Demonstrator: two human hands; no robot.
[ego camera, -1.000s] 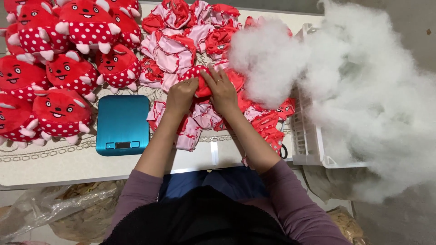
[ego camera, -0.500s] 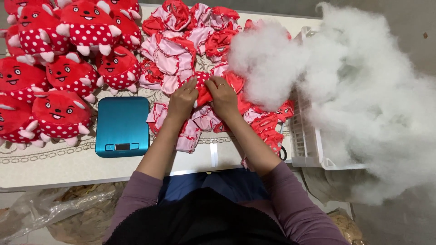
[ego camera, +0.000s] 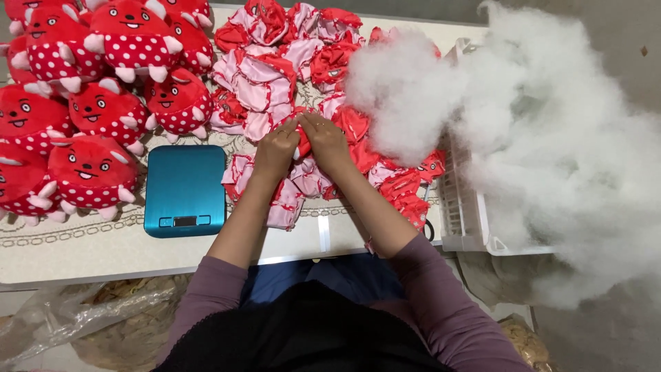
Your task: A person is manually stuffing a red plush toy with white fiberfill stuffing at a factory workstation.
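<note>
Your left hand [ego camera: 275, 148] and right hand [ego camera: 325, 141] meet, fingers pinched on one red unstuffed toy skin [ego camera: 303, 141] atop the pile [ego camera: 265, 76], table [ego camera: 89, 251] centre, beside teal scale [ego camera: 184, 189].

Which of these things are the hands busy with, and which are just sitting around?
In use:
left hand
right hand
empty red fabric toy skin, pinched by both

Lying about:
heap of unstuffed red-and-pink skins
stuffed red spotted plush toys
teal flat kitchen scale
white fluffy stuffing

Stuffed red spotted toys [ego camera: 89, 103] far left of me, teal scale [ego camera: 184, 189] near, white stuffing heap [ego camera: 551, 158] right, white basket [ego camera: 465, 213] beside it
</note>
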